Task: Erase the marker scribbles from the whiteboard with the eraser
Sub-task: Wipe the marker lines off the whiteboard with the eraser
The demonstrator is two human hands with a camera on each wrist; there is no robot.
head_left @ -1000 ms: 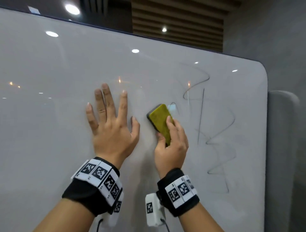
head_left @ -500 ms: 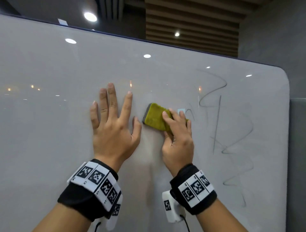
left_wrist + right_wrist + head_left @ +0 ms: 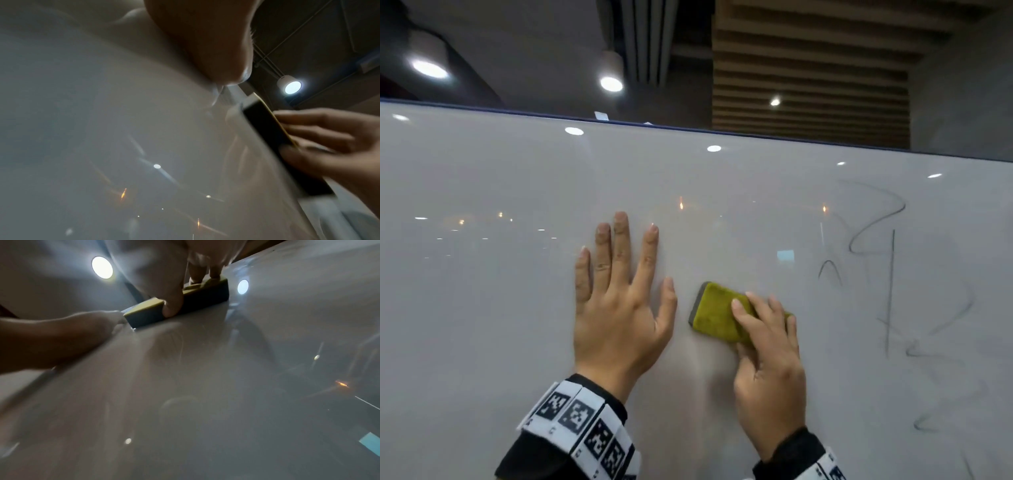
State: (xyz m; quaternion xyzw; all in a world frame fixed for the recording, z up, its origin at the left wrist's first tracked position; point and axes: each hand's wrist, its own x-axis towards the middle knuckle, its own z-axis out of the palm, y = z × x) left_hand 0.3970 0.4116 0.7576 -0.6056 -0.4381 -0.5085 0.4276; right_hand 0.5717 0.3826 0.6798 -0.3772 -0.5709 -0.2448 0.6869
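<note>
A glossy whiteboard (image 3: 482, 308) fills the head view. Grey marker scribbles (image 3: 890, 291) run down its right part. My right hand (image 3: 763, 329) grips a yellow-green eraser (image 3: 714, 313) with a dark base and holds it flat against the board, left of the scribbles. In the right wrist view the thumb and fingers clamp the eraser (image 3: 197, 295) from both sides. My left hand (image 3: 619, 294) lies flat on the board with straight, spread fingers, just left of the eraser. The left wrist view shows the eraser's dark edge (image 3: 267, 129) on the board.
The board's dark top edge (image 3: 688, 128) runs across the upper view, with ceiling lights (image 3: 611, 84) and a slatted wall (image 3: 808, 68) behind. Lamp reflections dot the board's surface.
The eraser has turned from upright to lying sideways and has slid left and down, away from the scribbles. The left hand has stayed flat on the board. The view has tilted upward.
</note>
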